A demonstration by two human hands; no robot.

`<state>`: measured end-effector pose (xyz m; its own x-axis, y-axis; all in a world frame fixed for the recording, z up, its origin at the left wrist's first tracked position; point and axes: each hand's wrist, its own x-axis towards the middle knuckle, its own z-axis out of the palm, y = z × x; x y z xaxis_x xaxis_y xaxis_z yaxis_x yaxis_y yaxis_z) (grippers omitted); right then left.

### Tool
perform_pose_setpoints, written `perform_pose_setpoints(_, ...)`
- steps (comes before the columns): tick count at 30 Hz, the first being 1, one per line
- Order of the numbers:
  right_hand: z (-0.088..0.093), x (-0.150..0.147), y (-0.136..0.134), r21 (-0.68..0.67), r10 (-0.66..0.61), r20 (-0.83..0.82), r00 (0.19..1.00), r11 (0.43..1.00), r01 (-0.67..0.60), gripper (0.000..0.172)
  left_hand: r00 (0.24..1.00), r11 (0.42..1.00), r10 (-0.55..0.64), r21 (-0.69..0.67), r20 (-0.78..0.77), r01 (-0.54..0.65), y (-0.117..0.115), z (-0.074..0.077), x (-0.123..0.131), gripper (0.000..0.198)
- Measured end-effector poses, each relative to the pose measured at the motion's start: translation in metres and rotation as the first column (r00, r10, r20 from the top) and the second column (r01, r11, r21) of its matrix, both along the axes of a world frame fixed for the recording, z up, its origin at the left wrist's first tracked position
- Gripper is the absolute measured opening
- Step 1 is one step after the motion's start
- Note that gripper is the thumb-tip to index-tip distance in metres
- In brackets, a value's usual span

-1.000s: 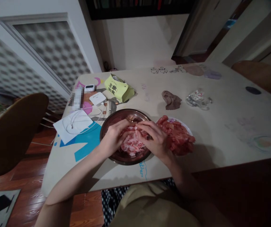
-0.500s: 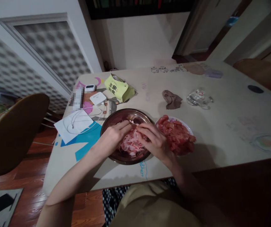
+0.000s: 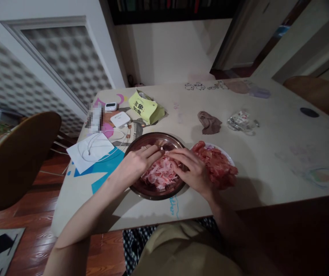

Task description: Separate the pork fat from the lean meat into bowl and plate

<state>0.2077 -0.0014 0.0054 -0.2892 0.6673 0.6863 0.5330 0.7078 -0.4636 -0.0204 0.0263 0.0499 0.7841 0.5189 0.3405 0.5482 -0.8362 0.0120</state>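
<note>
A metal bowl (image 3: 167,138) near the table's front edge holds a heap of pale pink shredded meat (image 3: 161,176). Over its far side, my left hand (image 3: 141,160) reaches in with the fingers bent and pressed together, a ring on one finger. My right hand (image 3: 193,168) comes in from the right, thumb and fingers pinched close to the left fingertips. Between them the fingertips seem to grip a piece of meat, largely hidden by the fingers. Right of the bowl, beside my right hand, redder meat slices (image 3: 217,166) are piled on a white plate (image 3: 229,154).
Behind the bowl stands a yellow-green packet (image 3: 147,109). A crumpled brown cloth (image 3: 209,122) and a clear plastic bag (image 3: 241,122) lie farther right. On the left are a white box-shaped device (image 3: 120,119), a white cable and a paper sheet (image 3: 88,153). A wooden chair (image 3: 20,161) stands left.
My hands stay over the bowl; the right hand has shifted slightly and more shredded meat shows below the fingers. The whole view has moved a little.
</note>
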Motion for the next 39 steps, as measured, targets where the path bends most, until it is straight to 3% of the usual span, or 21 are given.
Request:
perform_pose_setpoints(4,0.005,0.001,-0.001,-0.010,0.004,-0.044,0.999,1.000,-0.005,0.032,0.998,0.998,0.044,-0.057,0.055,-0.040,0.000,-0.002,0.001,0.036)
perform_pose_setpoints(9,0.002,0.003,-0.002,-0.076,0.002,-0.124,0.992,0.997,-0.012,0.030,0.973,0.967,0.201,-0.184,0.112,-0.179,0.006,-0.007,-0.001,0.036)
perform_pose_setpoints(17,-0.001,0.001,-0.003,-0.220,-0.036,-0.272,0.962,0.975,-0.026,0.032,0.896,0.949,0.134,-0.316,0.424,0.008,0.005,-0.006,0.009,0.035)
perform_pose_setpoints(22,-0.004,0.004,-0.002,-0.280,-0.035,-0.330,0.943,0.958,-0.062,0.029,0.876,0.945,0.129,-0.326,0.464,0.034,0.003,-0.005,0.012,0.033)
perform_pose_setpoints(31,-0.001,0.005,-0.007,-0.247,-0.070,-0.317,0.946,0.969,-0.011,0.032,0.850,0.935,0.150,-0.353,0.505,0.044,-0.006,-0.005,0.017,0.033)
perform_pose_setpoints(36,-0.002,-0.001,-0.011,-0.299,-0.081,-0.390,0.917,0.953,-0.043,0.034,0.795,0.912,0.199,-0.405,0.574,0.064,-0.007,-0.009,0.022,0.031)
perform_pose_setpoints(39,-0.002,-0.005,-0.012,-0.241,-0.056,-0.372,0.927,0.970,-0.038,0.030,0.744,0.914,0.216,-0.398,0.632,0.072,-0.008,-0.014,0.025,0.030)
